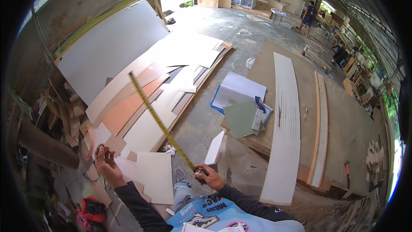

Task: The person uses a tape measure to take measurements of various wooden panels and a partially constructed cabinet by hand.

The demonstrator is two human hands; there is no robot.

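A tape measure (200, 174) is gripped in my right hand (211, 177), low in the middle of the view. Its yellow blade (161, 124) reaches out long and straight to the far left, its tip over the cut boards. My left hand (108, 166) is raised at the lower left, fingers loosely bent and apart, with nothing visible in it. Beneath the blade lie stacked sheets and strips, among them a white panel (148, 132) and an orange-brown sheet (131, 107). Close to my left hand is a cream panel (155, 178).
On the right, a low worktable (343, 124) carries a long white strip (282, 146), a narrow wood-edged piece (319, 129), and a hammer (347, 174). An open notebook (240, 89) lies at its left edge. A large grey board (116, 47) leans left. Far back, a person (308, 17) stands.
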